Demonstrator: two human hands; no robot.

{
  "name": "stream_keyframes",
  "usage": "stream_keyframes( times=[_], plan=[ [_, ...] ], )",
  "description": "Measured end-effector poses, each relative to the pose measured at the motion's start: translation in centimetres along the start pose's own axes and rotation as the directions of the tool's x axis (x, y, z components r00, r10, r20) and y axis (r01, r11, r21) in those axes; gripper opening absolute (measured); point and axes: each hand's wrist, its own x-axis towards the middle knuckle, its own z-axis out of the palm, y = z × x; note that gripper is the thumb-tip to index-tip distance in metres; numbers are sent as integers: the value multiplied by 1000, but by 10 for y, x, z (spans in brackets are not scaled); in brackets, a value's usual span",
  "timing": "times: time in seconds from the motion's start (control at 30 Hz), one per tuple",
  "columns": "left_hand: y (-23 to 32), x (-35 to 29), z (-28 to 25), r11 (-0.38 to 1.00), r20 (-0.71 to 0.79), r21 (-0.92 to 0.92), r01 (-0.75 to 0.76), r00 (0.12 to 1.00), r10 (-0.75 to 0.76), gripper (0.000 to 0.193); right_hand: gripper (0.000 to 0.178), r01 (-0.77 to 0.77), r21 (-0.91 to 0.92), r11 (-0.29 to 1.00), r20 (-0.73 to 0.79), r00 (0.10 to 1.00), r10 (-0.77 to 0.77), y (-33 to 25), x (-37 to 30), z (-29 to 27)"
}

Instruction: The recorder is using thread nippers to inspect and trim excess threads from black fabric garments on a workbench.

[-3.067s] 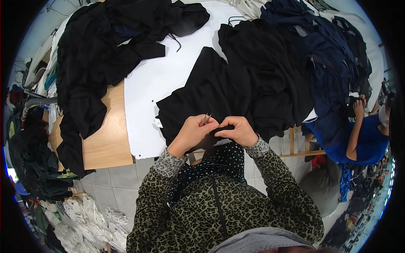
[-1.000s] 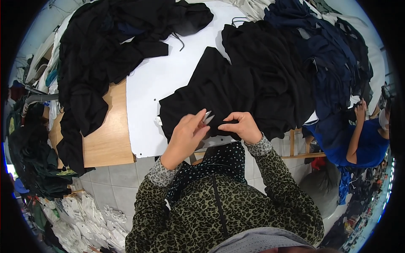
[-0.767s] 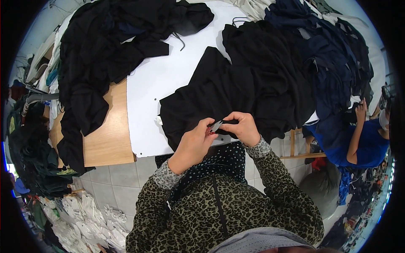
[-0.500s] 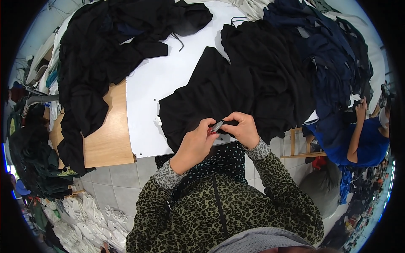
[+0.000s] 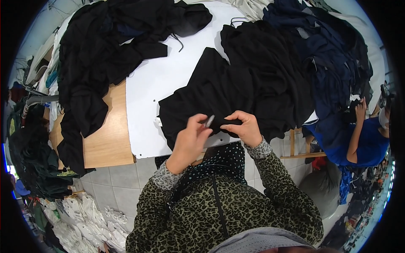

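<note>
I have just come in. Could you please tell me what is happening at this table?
A person is handling black cloth spread over a white surface. The left hand holds a small metal cutting tool, its blades apart from the other hand. The right hand pinches the cloth near its near edge. Another black heap lies to the left, and navy garments are piled to the right, beside a co-worker in blue.

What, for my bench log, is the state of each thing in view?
Left hand: gripping bladed tool
Bladed tool: held, blade opening unclear
Right hand: fingers bent, grip unclear
Near black cloth: rumpled, spread out
Left black garments: heaped
Navy garments: piled, creased
White sheet: flat, partly covered
</note>
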Motion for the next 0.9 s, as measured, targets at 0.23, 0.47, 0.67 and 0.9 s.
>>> stream_keyframes(
  times=[0.23,0.47,0.67,0.9],
  plan=[
    [-22,4,-21,957,-110,-273,97,985,-131,48,17,-27,129,991,46,999,21,4,-2,-10],
    [-42,5,-17,917,149,-228,328,942,-300,21,13,19,93,995,26,999,-22,7,-1,-13],
    [-32,4,-24,830,200,-403,386,922,-332,8,66,65,170,983,-154,987,-39,27,4,-24],
    [-44,1,-27,825,122,-472,310,950,-287,8,66,99,180,979,-195,979,-63,28,7,-28]
  ],
)
